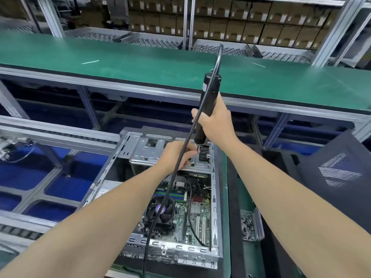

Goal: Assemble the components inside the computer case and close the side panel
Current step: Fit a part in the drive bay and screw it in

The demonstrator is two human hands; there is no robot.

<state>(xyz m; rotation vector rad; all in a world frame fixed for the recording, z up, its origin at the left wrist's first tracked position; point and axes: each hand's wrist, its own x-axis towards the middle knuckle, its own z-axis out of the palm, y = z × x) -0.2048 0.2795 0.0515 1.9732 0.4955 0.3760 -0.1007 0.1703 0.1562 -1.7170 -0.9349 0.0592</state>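
1. While my right hand (215, 119) is wrapped tight around the black barrel of the electric screwdriver (208, 97), held nearly upright, its bit comes down just above the drive cage (152, 151).
2. My left hand (178, 155) rests on that cage with the fingers curled in at the bit's tip (whether they pinch a screw there I cannot tell, since the back of the hand hides it).
3. The screwdriver's black cable (174, 167) loops up from the top of the tool, then runs down across my left wrist and past the near edge of the case.
4. The computer case (215, 197) lies on its side, open, on a green mat. Inside it show the green motherboard (192, 213), the round black CPU fan (160, 212) and a small finned silver heatsink (195, 208).
5. The side panel (337, 171), dark with a dotted perforated pattern, sits off the case, well apart to the right.
6. Between case and panel stands a shallow metal tray (259, 223) of small screws.
7. Beyond the case runs a long workbench (140, 63) with a smooth green top on a pale aluminium frame.
8. Behind it, shelves hold rows of brown cardboard boxes (241, 23).
9. To the left, blue bins (20, 173) sit under a grey frame.
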